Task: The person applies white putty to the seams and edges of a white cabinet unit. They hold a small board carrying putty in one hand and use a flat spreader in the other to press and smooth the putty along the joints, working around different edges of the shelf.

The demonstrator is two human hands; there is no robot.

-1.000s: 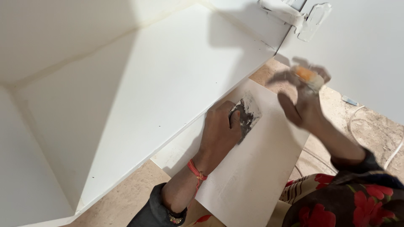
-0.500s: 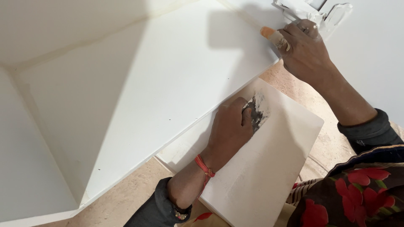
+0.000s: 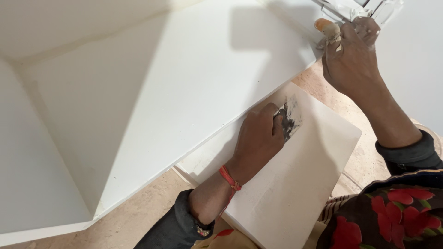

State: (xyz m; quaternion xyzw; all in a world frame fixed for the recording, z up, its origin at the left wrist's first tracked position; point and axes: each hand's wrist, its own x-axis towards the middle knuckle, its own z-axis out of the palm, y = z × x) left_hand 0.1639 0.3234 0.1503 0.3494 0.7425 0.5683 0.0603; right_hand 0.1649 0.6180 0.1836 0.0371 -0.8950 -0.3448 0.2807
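My left hand (image 3: 258, 140) is closed on a small flat metal scraper (image 3: 289, 120) smeared with dark and white paste, held against a loose white board (image 3: 295, 189) that leans below a large white shelf panel (image 3: 152, 101). A red thread is tied round that wrist. My right hand (image 3: 353, 57) is up at the far right end of the shelf panel's edge, fingers curled around a tool with an orange-tipped handle (image 3: 328, 28), pressing it at the panel's corner.
White cabinet walls rise at the left and top. A metal hinge (image 3: 357, 9) sits above my right hand. Beige speckled floor (image 3: 138, 216) shows below the panel. My floral sleeve (image 3: 392, 212) fills the lower right.
My right hand has risen from above the loose board to the panel's far corner beside the hinge, carrying the orange-handled tool. The left hand stays on the scraper.
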